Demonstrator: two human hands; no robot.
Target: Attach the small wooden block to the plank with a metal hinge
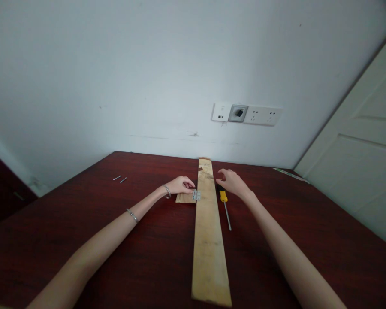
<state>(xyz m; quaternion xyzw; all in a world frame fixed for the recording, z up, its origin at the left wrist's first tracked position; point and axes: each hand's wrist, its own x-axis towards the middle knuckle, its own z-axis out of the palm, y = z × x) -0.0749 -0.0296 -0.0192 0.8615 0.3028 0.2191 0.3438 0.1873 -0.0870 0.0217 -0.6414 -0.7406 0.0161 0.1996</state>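
Observation:
A long pale wooden board (pixel 209 240) lies lengthwise on the dark red table. Against its left side is a short wooden piece (pixel 184 198), partly covered by my left hand. A small silver hinge (pixel 196 195) spans the seam between the two. My left hand (pixel 181 185) has its fingers curled, with the thumb tip pressed at the hinge's left edge. To the right of the board, my right hand (pixel 233 181) is held with thumb and fingers apart and nothing visible between them. Just below it lies a yellow-and-black screwdriver (pixel 224 196), its shaft pointing toward me; the hand partly hides its handle.
Two screws (pixel 117 177) lie at the far left of the tabletop (pixel 131 257). A white wall with a row of sockets (pixel 262 116) rises behind the table. On the right stands a pale panelled door (pixel 369 141). A thin strip (pixel 289 174) lies along the back right edge.

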